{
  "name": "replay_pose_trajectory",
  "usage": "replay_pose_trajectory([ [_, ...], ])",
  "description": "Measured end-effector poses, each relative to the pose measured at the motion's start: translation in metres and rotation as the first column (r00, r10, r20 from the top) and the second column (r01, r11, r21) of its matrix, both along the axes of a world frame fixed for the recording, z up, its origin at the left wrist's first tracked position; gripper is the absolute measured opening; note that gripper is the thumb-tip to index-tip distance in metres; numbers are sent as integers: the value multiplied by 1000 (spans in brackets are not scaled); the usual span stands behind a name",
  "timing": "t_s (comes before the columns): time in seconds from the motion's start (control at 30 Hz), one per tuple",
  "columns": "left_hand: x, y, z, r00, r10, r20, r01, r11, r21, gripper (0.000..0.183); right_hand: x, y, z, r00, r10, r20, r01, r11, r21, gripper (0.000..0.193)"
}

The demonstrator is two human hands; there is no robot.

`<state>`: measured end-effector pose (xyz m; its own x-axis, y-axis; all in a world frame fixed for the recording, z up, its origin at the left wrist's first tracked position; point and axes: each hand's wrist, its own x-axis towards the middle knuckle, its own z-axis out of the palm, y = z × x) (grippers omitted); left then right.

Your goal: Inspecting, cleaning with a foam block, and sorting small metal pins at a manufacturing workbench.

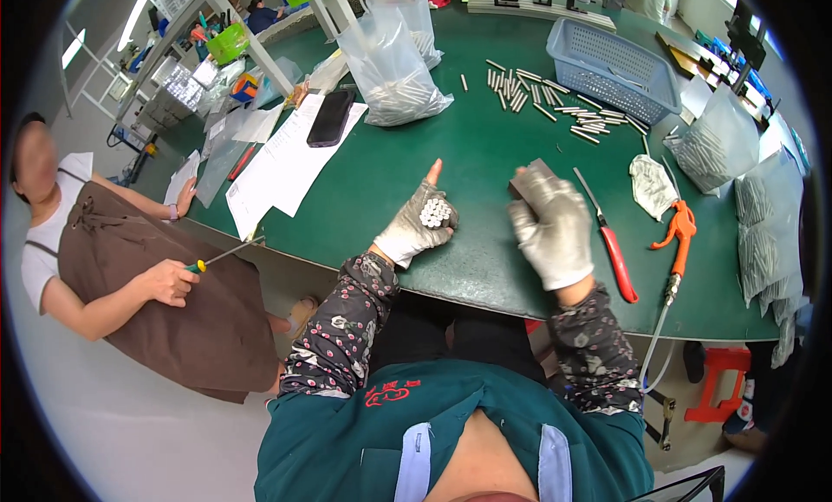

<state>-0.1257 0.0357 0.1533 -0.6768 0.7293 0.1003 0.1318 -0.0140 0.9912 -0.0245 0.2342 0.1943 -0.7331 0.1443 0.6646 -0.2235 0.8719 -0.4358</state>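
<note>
My left hand [406, 233], in a worn grey-white glove, is closed around a bundle of small metal rods [435, 212]. Their round ends face up, and the bare index finger points away from me. To its right, slightly blurred, my gloved right hand [556, 237] grips a grey-brown rectangular block [518, 188] above the green table; its fingers partly cover the block. Beside this hand lies a thin tool with a red handle [618, 264], perhaps a file. Many loose metal rods [520, 94] are scattered farther back.
A blue plastic basket [607, 64] stands behind the rods. Bags of rods [394, 77] sit at the back and right. An orange air gun [683, 229] with a hose and a white cloth [652, 186] lie right. Phone [331, 119] and papers lie left. A person holds a screwdriver [204, 264].
</note>
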Motion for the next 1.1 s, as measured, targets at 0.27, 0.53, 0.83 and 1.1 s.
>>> replay_pose_trajectory([
  [0.27,-3,7,-6,988,36,-148,-44,998,-52,108,-1,21,-31,869,-423,257,280,849,449,59],
  [0.53,-10,5,-26,993,23,119,-37,992,124,110,-3,-45,22,965,118,233,-169,963,209,48],
  [0.83,-13,6,-33,978,106,-179,-112,993,-23,106,-13,-44,12,974,161,159,-196,950,243,35],
  [1.1,-8,8,-18,989,54,-135,-65,995,-78,108,-14,8,-9,917,-398,6,342,795,502,41],
])
